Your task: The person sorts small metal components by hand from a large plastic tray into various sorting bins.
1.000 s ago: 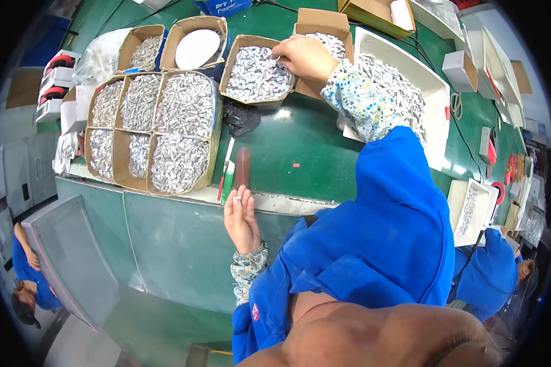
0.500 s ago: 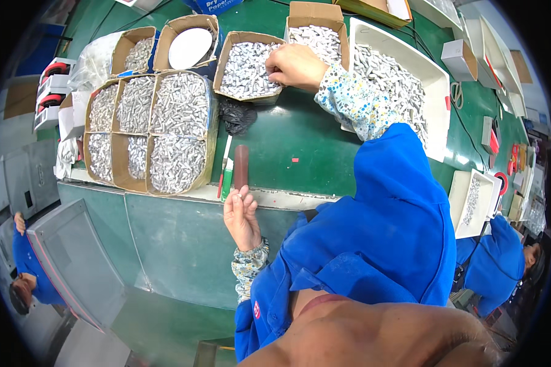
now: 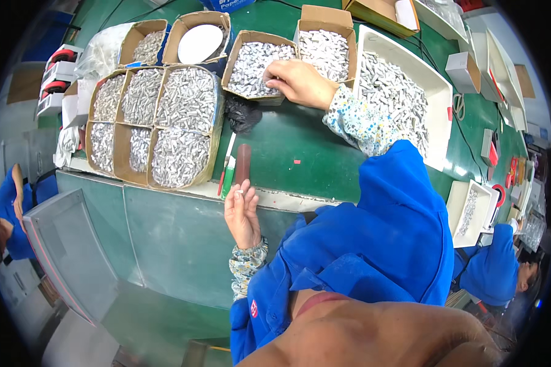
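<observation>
Your right hand (image 3: 300,82) pinches into the box (image 3: 234,55) of metal pieces (image 3: 251,61); your left hand (image 3: 242,214) holds one small piece (image 3: 239,192) at the table (image 3: 300,165) edge.

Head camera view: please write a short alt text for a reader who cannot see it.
A person in a blue coat reaches the right hand into a cardboard box of small silver parts on a green table, while the left hand holds one small part at the table's near edge. More boxes of similar parts surround them.
</observation>
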Tool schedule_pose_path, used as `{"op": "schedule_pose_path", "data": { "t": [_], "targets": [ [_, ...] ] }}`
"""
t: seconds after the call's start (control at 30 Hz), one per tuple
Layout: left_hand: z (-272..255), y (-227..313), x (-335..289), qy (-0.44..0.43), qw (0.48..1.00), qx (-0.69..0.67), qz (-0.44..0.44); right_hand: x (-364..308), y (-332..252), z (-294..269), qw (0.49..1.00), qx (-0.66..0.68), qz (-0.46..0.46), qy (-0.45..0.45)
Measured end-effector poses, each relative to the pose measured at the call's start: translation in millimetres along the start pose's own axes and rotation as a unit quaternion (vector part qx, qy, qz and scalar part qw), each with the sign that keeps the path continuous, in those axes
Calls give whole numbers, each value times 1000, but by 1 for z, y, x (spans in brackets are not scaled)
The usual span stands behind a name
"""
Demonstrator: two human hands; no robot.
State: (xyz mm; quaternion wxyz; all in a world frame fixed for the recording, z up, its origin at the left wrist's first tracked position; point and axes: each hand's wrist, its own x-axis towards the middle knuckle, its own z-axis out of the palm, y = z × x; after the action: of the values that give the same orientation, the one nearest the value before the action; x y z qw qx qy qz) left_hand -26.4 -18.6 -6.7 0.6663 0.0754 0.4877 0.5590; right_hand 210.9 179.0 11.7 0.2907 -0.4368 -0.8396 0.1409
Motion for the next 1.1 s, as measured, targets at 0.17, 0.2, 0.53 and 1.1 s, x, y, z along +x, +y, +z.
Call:
{"op": "schedule_pose_path", "data": {
  "t": [0.17,0.2,0.53,1.1],
  "targets": [
    [14,3,3,-20,1000,2,-5,-16,-38,8,948,285,120,-81],
    [14,2,5,-5,1000,-1,-1,-19,-48,11,937,311,128,-92],
    [28,11,4,-112,976,-190,1,-56,-123,48,932,330,102,-113],
    [28,6,-27,-157,976,-139,64,-73,-160,42,973,215,7,-84]
  ]
}}
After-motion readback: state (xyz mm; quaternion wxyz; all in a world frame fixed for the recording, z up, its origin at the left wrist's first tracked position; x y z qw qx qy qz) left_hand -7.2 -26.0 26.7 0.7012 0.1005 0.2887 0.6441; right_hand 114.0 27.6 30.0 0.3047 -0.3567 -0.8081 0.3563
